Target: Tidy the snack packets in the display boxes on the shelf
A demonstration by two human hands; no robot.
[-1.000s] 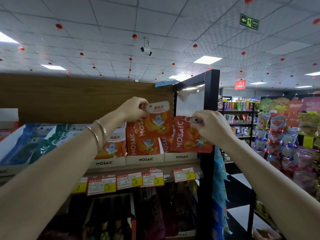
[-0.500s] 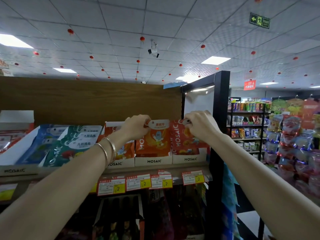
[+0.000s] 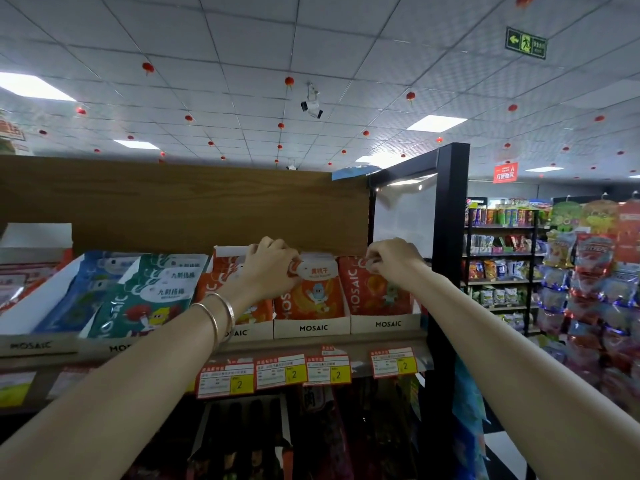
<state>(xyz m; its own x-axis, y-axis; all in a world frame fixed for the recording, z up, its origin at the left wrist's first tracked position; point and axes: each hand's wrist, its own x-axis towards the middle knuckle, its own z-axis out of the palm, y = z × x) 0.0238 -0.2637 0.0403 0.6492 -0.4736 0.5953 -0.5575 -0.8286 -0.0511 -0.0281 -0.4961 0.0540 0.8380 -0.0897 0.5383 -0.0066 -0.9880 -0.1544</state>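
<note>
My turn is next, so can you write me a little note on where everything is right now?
Left hand: fingers pinching the top of the orange packet, which stands in the middle MOSAIC box.
Right hand: fingers pinching the top of the red packet in the end box.
Done: both packets sit upright in their boxes.
Left: let go, then straighten the slanting green packets and blue packets further left.

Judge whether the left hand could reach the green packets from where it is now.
Probably yes: the green packets sit beside the left hand, fronts exposed, nothing between. It is pinching an orange packet, though.
</note>
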